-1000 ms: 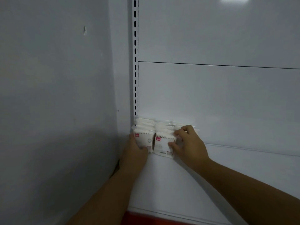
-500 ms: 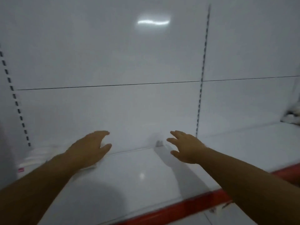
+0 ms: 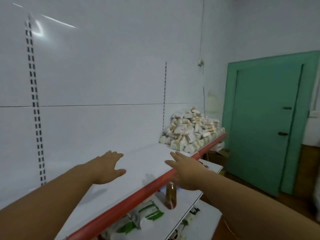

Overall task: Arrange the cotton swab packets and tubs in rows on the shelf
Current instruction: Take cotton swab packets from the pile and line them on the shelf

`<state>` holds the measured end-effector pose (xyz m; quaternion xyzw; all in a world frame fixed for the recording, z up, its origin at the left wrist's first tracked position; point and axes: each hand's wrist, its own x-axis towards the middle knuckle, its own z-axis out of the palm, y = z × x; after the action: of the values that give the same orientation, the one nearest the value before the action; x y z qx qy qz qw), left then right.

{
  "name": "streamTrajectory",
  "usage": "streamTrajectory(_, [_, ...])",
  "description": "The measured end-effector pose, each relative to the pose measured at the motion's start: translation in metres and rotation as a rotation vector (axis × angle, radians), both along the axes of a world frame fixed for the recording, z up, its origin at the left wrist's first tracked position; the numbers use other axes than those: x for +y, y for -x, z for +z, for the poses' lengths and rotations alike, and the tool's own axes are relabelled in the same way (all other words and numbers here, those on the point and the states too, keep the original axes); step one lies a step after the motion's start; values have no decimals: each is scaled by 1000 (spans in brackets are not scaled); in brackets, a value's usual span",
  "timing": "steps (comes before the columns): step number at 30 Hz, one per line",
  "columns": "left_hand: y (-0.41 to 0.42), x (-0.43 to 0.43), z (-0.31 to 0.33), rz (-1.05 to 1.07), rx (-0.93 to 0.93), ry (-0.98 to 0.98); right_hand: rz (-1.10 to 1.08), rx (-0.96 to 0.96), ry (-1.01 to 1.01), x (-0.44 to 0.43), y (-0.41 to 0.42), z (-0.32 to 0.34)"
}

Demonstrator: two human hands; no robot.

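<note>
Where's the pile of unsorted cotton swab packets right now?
In the head view, the pile of packets sits at the far right end of the red-edged shelf, against the back panel, just left of the green door.

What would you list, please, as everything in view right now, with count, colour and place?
Packet pile: one heap, too many to count, white, far right end of the top shelf.
Top shelf: one, white with a red front edge, running from near left to far right.
Bottle: one, amber, upright on the lower shelf.
Green-and-white packs: several, blurred, on the lower shelf.
Lower shelf: one, white, below the red edge.
Door: one, green, on the right.
Left hand: one, open, empty, over the top shelf.
Right hand: one, open, empty, above the red edge.
</note>
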<state>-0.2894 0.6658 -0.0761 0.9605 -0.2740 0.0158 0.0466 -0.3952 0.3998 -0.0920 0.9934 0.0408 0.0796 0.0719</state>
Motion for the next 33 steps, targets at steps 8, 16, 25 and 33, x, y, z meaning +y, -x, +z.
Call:
streamTrajectory(8, [-65, -171, -33, -202, 45, 50, -86, -13, -150, -134, -13, -41])
streamTrajectory(16, [-190, -337, -31, -330, 33, 230, -260, 269, -71, -276, -75, -36])
streamTrajectory(25, [-264, -463, -22, -151, -342, 261, -339, 52, -167, -392, -155, -33])
streamTrajectory(33, [-284, -489, -30, -125, -493, 139, -132, -137, -212, -448, -251, -30])
